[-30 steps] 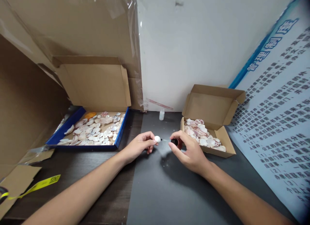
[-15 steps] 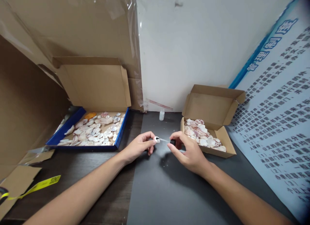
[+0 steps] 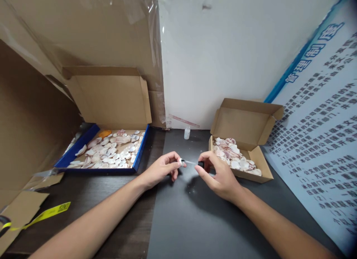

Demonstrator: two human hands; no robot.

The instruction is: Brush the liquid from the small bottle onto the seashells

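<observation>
In the head view, the left hand (image 3: pixel 161 170) pinches a small white shell (image 3: pixel 181 162) between thumb and fingertips, just above the dark grey mat (image 3: pixel 178 222). The right hand (image 3: pixel 219 175) is closed around a black cap (image 3: pixel 200 164) with a thin brush (image 3: pixel 191 162) that points left, and the tip of the brush touches the shell or is just beside it; which one I cannot tell. Both hands are near each other, between the blue tray of shells (image 3: pixel 107 153) on the left and the small cardboard box of shells (image 3: pixel 237 160) on the right. A small clear bottle (image 3: pixel 187 132) stands upright near the wall, well apart from the hands.

To do this step well, I think the shell should be kept steady and turned slowly by the left fingers, while the right hand moves the brush with light, short strokes. The wrists could rest on the mat for more control. The fingers should hold only the edge of the shell, so that the wet side is not touched. A drip on the mat is the main risk
</observation>
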